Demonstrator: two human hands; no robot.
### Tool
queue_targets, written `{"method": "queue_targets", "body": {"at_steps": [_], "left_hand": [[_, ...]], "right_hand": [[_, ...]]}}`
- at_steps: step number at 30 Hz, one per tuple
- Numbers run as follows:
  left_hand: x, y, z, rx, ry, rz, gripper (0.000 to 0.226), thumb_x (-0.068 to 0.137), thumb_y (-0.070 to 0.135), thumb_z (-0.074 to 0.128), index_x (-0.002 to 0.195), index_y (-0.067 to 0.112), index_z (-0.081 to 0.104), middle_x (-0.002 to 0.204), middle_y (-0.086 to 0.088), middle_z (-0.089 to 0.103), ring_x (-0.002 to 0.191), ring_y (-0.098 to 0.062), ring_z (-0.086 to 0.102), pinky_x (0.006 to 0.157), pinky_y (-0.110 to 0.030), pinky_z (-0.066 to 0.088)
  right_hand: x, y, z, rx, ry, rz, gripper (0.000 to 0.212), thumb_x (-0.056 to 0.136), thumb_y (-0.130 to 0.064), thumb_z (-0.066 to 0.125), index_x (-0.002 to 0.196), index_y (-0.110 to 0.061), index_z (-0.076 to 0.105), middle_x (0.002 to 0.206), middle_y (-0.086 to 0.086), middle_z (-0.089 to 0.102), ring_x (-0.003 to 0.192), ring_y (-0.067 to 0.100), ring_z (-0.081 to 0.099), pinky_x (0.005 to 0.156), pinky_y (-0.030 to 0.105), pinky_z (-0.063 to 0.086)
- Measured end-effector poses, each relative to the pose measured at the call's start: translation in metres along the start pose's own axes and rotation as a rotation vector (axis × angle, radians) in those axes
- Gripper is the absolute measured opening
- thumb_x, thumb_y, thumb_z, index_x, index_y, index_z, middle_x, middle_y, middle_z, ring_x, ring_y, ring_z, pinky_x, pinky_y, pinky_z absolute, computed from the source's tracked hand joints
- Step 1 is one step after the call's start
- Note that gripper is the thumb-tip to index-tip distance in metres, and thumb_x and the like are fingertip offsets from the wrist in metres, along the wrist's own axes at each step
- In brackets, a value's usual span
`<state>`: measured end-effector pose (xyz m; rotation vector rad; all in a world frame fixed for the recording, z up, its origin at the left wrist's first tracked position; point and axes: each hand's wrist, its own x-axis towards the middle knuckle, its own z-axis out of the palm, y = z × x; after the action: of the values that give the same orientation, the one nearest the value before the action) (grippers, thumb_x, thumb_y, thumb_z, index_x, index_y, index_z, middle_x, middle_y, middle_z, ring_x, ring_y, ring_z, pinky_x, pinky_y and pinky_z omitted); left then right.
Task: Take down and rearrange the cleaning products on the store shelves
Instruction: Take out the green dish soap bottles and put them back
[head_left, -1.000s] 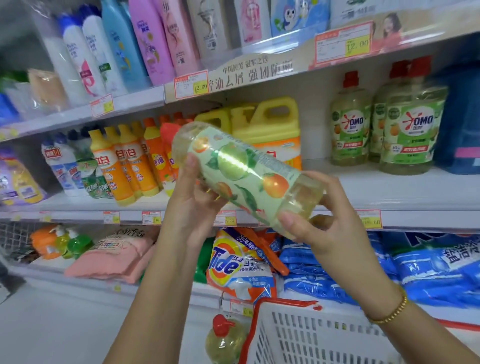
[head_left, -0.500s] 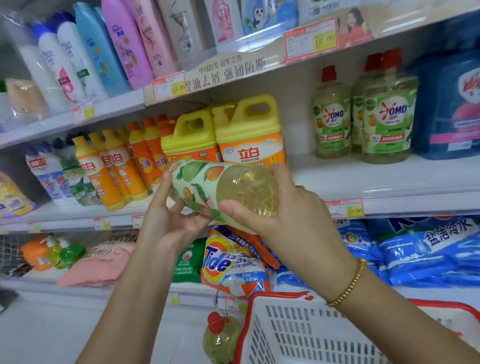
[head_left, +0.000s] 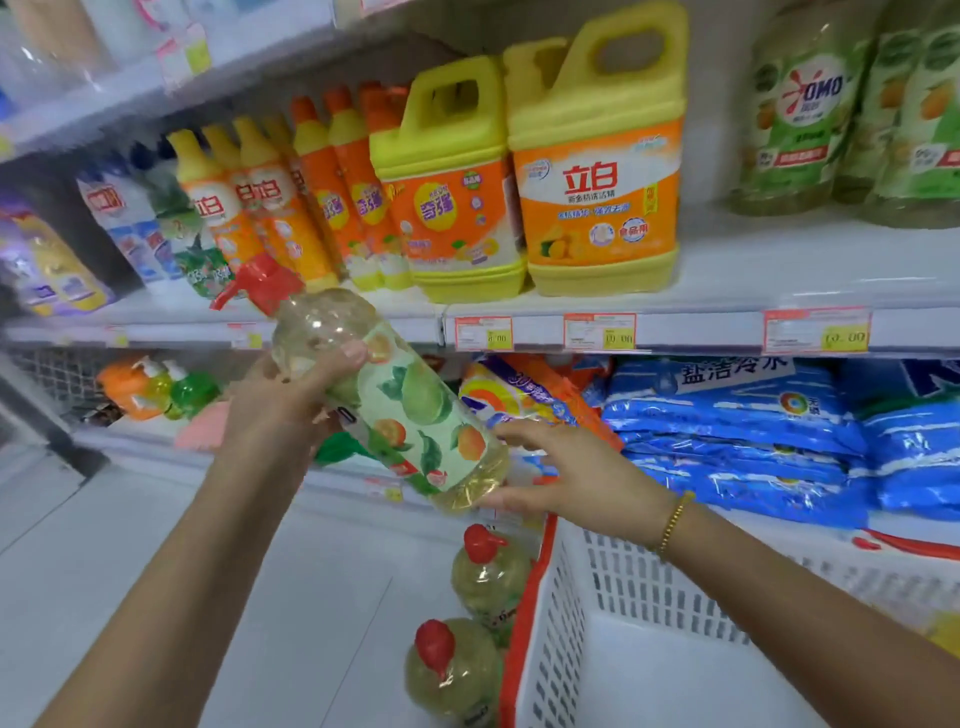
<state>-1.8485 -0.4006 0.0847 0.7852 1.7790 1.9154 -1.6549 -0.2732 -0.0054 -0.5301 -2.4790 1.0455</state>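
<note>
— Where does the bottle lie from the shelf?
— Off it, in the air, up-left of the basket. It slants: red cap up-left, base down-right.
— Who holds it?
— My left grip clenches its upper body. My right grip is released, fingers spread at the base, nearer the basket.

The bottle dropped lower; right hand seemingly loosened.
</note>
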Motion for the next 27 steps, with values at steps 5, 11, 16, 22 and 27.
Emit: {"method": "queue_targets", "body": {"at_steps": [5, 11, 16, 22, 27], "left_hand": [[0.004, -0.085, -0.046, 0.252, 0.095, 0.034, 0.105, 0.031, 0.044, 0.087, 0.126, 0.017, 0.052, 0.117, -0.002, 0.065, 0.102, -0.017, 0.066, 0.077, -0.031, 0.053], [0.008, -0.162, -0.063, 0.376, 0.037, -0.106, 0.105, 0.031, 0.031, 0.092, 0.124, 0.015, 0.046, 0.107, 0.010, 0.060, 0.096, -0.007, 0.062, 0.076, -0.025, 0.052], [0.012, -0.230, -0.054, 0.435, -0.067, -0.154, 0.098, 0.050, 0.002, 0.093, 0.129, 0.019, 0.038, 0.118, 0.003, 0.055, 0.104, -0.014, 0.058, 0.088, -0.030, 0.048], [0.006, -0.274, -0.044, 0.442, -0.152, -0.187, 0.102, 0.034, 0.021, 0.093, 0.118, 0.030, 0.036, 0.106, 0.012, 0.057, 0.100, -0.012, 0.059, 0.079, -0.013, 0.044], [0.001, -0.282, -0.049, 0.490, -0.147, -0.181, 0.093, 0.051, 0.007, 0.093, 0.120, 0.025, 0.034, 0.104, 0.013, 0.055, 0.092, 0.003, 0.055, 0.073, -0.003, 0.040]], "right_hand": [[0.004, 0.052, 0.034, -0.573, -0.192, 0.192, 0.030, 0.092, -0.039, 0.051, 0.111, -0.019, 0.061, 0.110, 0.007, 0.063, 0.106, 0.023, 0.056, 0.089, 0.034, 0.041], [0.000, 0.068, 0.054, -0.580, -0.227, 0.219, 0.026, 0.093, -0.038, 0.047, 0.109, -0.020, 0.057, 0.108, 0.002, 0.053, 0.097, 0.020, 0.057, 0.076, 0.031, 0.044], [0.007, 0.068, 0.058, -0.591, -0.206, 0.222, 0.023, 0.093, -0.033, 0.050, 0.110, -0.020, 0.058, 0.115, 0.002, 0.050, 0.098, 0.018, 0.055, 0.077, 0.027, 0.041], [0.008, 0.068, 0.060, -0.605, -0.195, 0.233, 0.022, 0.094, -0.034, 0.049, 0.110, -0.020, 0.056, 0.116, 0.002, 0.049, 0.096, 0.017, 0.054, 0.074, 0.026, 0.041], [0.001, 0.073, 0.061, -0.580, -0.169, 0.210, 0.026, 0.095, -0.038, 0.047, 0.115, -0.024, 0.054, 0.119, -0.001, 0.049, 0.099, 0.014, 0.054, 0.076, 0.024, 0.045]]}}
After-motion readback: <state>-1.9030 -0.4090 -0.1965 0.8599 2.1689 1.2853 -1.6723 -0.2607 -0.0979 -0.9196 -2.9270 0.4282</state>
